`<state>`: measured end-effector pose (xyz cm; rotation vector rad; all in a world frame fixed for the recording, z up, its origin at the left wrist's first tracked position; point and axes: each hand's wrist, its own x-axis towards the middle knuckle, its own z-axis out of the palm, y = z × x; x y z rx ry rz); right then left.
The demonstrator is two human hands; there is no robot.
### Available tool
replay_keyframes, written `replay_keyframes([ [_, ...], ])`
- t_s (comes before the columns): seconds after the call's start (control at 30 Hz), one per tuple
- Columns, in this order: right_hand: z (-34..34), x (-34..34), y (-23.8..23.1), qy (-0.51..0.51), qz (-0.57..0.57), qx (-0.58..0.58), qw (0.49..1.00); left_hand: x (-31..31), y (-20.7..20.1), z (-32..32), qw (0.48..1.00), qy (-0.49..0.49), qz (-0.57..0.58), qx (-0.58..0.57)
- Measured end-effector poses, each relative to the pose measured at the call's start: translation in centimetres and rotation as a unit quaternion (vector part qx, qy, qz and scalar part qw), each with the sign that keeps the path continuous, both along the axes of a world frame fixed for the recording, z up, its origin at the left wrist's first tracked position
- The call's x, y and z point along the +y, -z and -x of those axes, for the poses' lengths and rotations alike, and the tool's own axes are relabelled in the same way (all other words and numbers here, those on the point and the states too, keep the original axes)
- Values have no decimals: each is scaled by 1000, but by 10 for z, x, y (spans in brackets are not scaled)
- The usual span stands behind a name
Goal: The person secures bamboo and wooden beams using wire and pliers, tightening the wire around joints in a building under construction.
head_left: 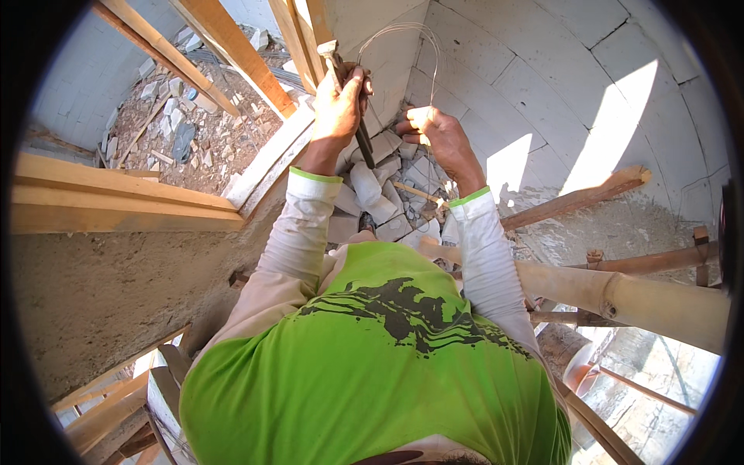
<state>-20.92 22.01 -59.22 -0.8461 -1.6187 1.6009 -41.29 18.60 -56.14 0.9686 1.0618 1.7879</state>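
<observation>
My left hand point(339, 108) is closed around a hammer point(364, 143). Its pale, worn head point(329, 49) sticks up above the fist, and the dark handle slants down below it. A thin wire point(415, 27) arches in a loop from the fingers of my left hand across to my right. My right hand point(439, 136) is pinched around the other side of this wire, beside the block wall. Exactly how the wire sits in the left fingers is hidden.
Broken white blocks point(380, 190) lie below my hands. Wooden posts point(232, 54) and a wooden frame point(124, 194) stand left, with rubble point(182, 116) beyond. A pale block wall point(535, 85) rises right, near a loose timber point(577, 198) and a thick bamboo pole point(620, 298).
</observation>
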Motion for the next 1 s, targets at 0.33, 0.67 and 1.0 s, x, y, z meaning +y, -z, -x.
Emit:
replay_keyframes([
  [0.33,-24,18,-40,-1,62,-25,998,78,-40,-56,990,-54,-40,127],
  [0.67,-27,-3,-30,45,106,110,987,115,-65,-57,980,-135,-57,135],
  [1.0,-67,2,-24,48,199,126,971,149,-81,0,979,189,24,76],
])
